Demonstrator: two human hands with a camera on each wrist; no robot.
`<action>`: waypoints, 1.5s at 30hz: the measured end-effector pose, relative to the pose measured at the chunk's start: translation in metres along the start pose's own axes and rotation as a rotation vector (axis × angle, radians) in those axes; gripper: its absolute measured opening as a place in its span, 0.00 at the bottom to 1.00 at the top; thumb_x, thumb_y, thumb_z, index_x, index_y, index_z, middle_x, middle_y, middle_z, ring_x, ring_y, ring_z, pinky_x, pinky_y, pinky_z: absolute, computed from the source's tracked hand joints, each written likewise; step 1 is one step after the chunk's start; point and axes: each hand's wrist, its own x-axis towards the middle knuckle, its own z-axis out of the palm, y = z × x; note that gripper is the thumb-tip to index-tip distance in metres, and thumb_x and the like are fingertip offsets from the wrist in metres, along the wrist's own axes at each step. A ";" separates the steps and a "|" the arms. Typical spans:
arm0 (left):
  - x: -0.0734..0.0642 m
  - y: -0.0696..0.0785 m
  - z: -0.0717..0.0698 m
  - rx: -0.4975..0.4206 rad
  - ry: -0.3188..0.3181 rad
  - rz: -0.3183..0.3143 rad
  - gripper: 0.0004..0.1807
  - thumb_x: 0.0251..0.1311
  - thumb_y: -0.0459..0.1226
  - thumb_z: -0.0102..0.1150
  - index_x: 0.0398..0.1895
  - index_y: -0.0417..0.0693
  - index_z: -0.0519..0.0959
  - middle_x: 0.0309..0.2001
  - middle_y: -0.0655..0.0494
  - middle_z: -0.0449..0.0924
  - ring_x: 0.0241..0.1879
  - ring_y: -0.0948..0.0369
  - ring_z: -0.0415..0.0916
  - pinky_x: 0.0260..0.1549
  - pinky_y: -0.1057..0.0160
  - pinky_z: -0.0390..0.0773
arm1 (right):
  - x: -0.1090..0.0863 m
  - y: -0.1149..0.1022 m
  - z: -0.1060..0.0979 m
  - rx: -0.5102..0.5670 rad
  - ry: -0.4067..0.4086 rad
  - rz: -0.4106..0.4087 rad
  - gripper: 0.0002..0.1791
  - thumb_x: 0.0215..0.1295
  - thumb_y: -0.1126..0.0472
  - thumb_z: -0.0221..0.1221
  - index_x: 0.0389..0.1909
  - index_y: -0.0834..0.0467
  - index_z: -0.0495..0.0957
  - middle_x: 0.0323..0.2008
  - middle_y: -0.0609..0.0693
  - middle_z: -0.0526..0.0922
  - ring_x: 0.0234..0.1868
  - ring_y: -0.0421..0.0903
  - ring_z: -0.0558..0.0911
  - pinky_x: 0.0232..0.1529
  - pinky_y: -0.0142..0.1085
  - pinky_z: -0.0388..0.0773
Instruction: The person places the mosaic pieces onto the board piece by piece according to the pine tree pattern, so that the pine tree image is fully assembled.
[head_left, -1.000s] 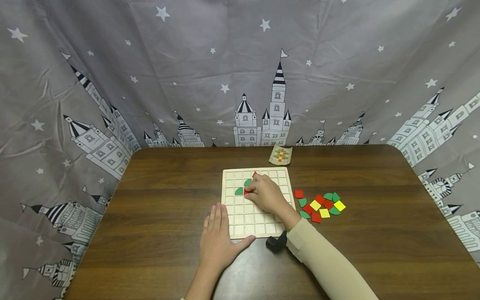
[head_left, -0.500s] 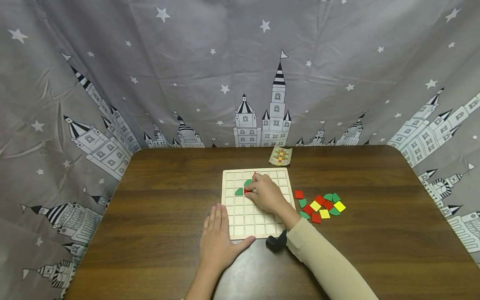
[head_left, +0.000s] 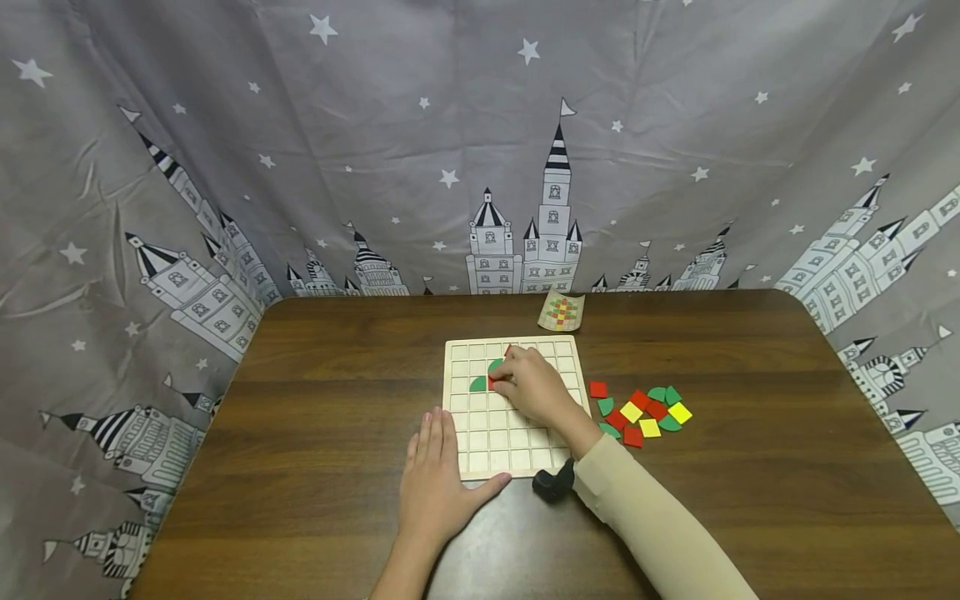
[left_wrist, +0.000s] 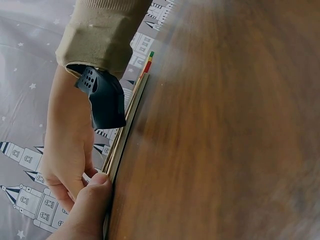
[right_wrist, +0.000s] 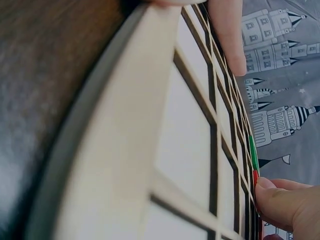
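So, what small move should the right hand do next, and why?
Probably press the red piece down flat: the right hand holds it on the board, beside a green piece, and the left hand rests against the board's edge.

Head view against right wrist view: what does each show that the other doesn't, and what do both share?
Head view only: the patterned card beyond the grid board and the loose tiles to its right. Right wrist view only: the dark sides of the grid ribs, close up. Both: the board, the left hand at its edge, the right hand at a red tile, a green tile and the castle-print curtain.
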 end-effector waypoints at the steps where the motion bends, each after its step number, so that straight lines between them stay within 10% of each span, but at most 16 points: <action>1: 0.000 0.000 0.000 0.000 0.001 0.000 0.71 0.45 0.81 0.47 0.78 0.37 0.48 0.79 0.42 0.48 0.80 0.49 0.44 0.77 0.48 0.50 | 0.000 0.000 0.000 0.002 -0.003 0.003 0.09 0.65 0.57 0.65 0.44 0.52 0.88 0.43 0.47 0.82 0.40 0.44 0.74 0.40 0.36 0.75; 28: 0.001 -0.001 0.001 0.021 -0.015 -0.006 0.71 0.44 0.82 0.46 0.78 0.38 0.48 0.79 0.43 0.48 0.80 0.49 0.44 0.77 0.48 0.51 | -0.021 0.004 -0.015 -0.083 -0.017 -0.036 0.12 0.65 0.58 0.65 0.48 0.51 0.87 0.41 0.44 0.82 0.42 0.44 0.77 0.38 0.37 0.77; 45: 0.002 -0.002 0.001 0.009 0.010 0.005 0.70 0.44 0.81 0.47 0.78 0.38 0.49 0.79 0.43 0.49 0.80 0.49 0.44 0.76 0.47 0.52 | -0.129 0.105 -0.090 -0.150 0.150 0.151 0.19 0.62 0.58 0.67 0.54 0.58 0.82 0.46 0.54 0.83 0.47 0.56 0.77 0.45 0.51 0.77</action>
